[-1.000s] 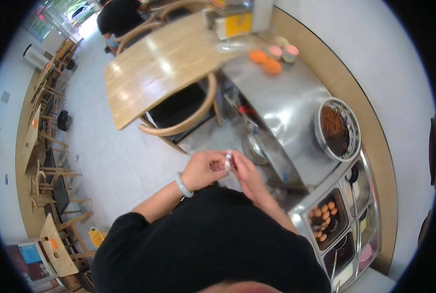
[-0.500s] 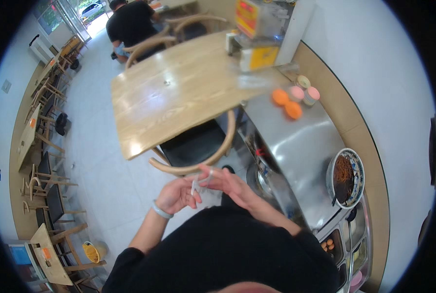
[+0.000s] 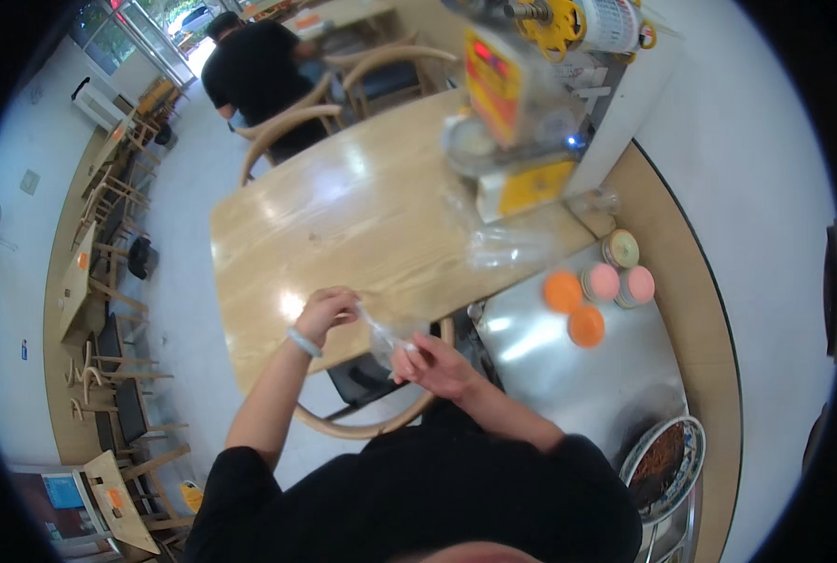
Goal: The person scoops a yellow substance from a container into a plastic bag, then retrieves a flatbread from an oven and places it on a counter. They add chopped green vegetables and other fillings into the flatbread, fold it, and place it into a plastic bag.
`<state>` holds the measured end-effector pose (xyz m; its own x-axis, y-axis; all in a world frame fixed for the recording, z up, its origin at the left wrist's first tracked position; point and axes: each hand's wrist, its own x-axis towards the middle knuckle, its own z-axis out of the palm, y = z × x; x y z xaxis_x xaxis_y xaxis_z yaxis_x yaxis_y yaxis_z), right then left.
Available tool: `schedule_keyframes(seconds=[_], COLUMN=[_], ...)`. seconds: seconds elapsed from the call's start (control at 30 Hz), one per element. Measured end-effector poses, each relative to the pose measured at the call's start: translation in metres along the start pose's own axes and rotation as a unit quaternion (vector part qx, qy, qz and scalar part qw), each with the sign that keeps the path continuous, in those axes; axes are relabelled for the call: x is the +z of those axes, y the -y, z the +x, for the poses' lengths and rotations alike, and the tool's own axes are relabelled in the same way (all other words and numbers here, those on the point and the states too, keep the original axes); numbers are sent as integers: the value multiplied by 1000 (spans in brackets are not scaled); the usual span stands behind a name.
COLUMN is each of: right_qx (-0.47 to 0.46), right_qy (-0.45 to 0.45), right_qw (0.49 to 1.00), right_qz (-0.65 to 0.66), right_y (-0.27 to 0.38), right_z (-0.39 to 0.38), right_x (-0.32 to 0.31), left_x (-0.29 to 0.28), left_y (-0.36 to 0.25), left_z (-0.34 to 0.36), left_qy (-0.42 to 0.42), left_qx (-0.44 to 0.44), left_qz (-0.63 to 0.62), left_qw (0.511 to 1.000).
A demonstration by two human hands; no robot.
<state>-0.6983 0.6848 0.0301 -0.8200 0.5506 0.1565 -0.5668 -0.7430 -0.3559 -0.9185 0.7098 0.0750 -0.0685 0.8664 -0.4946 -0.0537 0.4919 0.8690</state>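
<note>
A thin, crumpled piece of clear plastic (image 3: 379, 340) stretches between my two hands; whether it is a bag or a glove I cannot tell. My left hand (image 3: 332, 311), with a pale bangle on its wrist, pinches the upper end over the near edge of the wooden table. Lower and to the right, my right hand (image 3: 434, 368) has its fingers curled around the other end. Beneath them stands a chair with a black seat (image 3: 360, 377).
The wooden table (image 3: 343, 225) carries clear plastic (image 3: 512, 248) beside a yellow-and-white box (image 3: 534, 188). On the steel counter (image 3: 550, 389) at right are orange lids (image 3: 585, 327), pink-topped stacks (image 3: 635, 285) and a patterned bowl (image 3: 698, 452) of dark food. A person in black (image 3: 254, 75) sits beyond.
My hands have moved forward over the table's edge and drawn apart, with the plastic now spread between them. The view has shifted toward the table, and the bowl sits lower in it.
</note>
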Motion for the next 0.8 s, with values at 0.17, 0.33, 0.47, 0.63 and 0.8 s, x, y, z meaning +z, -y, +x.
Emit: schedule_keyframes(seconds=[0.17,0.33,0.47,0.63,0.8], right_qx=[-66,-166,-251,-296,-269], right_qy=[-31,-260,-341,-336,-368], right_qw=[997,949,901,888,865], right_qz=[39,63,97,104,208], right_y=[55,104,116,146,154], right_z=[50,113,144,167,174], right_x=[-23,-102,-184,-229,-235], left_x=[39,84,108,137,137], left_y=[-55,-109,-112,-118,-113], left_z=[112,206,273,283,288], left_qy=[75,-79,-55,-14,-21], left_qx=[164,461,464,432,456], left_qz=[215,426,444,528,531], left_qw=[960,774,765,731,714])
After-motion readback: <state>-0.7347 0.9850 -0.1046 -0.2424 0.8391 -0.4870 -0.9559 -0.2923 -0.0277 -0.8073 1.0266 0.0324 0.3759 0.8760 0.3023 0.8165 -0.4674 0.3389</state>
